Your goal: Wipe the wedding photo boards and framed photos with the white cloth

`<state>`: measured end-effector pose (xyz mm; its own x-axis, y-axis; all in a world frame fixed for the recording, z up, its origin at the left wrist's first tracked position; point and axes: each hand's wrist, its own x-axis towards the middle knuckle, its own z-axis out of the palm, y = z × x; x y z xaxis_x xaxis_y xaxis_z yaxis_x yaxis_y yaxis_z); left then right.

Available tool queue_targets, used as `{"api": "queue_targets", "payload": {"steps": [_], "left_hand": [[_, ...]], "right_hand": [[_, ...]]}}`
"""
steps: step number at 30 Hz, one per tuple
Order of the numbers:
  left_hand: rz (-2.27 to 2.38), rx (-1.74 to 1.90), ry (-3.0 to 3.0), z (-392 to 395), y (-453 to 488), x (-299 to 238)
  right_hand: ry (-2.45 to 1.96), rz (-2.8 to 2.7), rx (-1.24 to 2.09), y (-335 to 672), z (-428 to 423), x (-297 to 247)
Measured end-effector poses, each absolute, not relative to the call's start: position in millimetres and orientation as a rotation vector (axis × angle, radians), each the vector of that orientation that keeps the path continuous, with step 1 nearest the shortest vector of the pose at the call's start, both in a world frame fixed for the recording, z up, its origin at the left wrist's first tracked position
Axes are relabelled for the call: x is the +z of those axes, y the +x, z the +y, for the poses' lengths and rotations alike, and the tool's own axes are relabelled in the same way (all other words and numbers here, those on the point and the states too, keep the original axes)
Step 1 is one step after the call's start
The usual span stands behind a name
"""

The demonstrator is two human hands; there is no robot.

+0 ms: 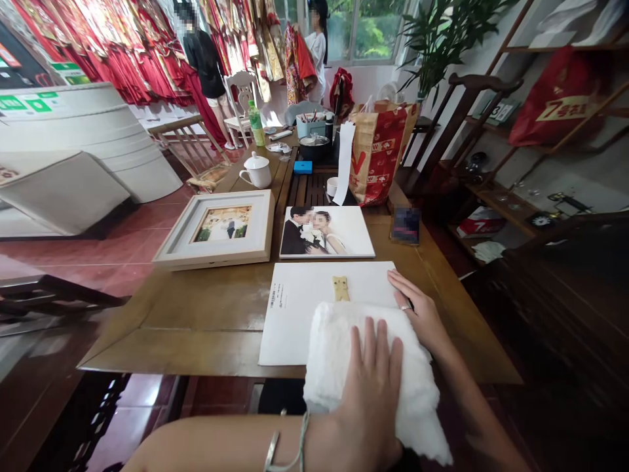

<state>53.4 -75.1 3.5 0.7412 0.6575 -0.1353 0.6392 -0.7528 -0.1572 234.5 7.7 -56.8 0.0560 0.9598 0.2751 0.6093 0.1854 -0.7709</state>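
Observation:
My left hand (369,387) lies flat and open on a fluffy white towel (344,341) at the near edge of the wooden table (206,314). My right hand (417,308), wearing a ring, rests open with its fingers on the right edge of a large white sheet or album cover (299,295) that lies under the towel. A small tan tag (340,288) sits on the white sheet just beyond the towel. A wedding photo print (327,233) and a white framed photo (219,229) lie further back.
A phone (405,225) lies right of the print. Behind are a white lidded cup (256,170), a blue box (303,167), a red and gold gift bag (378,157), and a green bottle (255,124). Two people stand by red garments at the back. Shelves line the right.

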Motion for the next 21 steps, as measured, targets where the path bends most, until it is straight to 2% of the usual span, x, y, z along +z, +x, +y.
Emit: {"api": "queue_targets", "payload": {"steps": [6, 12, 15, 21], "left_hand": [[-1.250, 0.417, -2.764, -10, 73, 18], [-1.257, 0.313, -2.761, 39, 90, 17], [-1.207, 0.308, -2.777, 22, 83, 13], [-1.065, 0.183, -2.760, -59, 66, -1]], "right_hand": [[-1.434, -1.558, 0.625, 240, 9, -62], [-1.382, -1.496, 0.631, 243, 10, -66], [-1.427, -1.478, 0.621, 242, 9, -64], [-1.427, -1.526, 0.654, 239, 8, -58]]}}
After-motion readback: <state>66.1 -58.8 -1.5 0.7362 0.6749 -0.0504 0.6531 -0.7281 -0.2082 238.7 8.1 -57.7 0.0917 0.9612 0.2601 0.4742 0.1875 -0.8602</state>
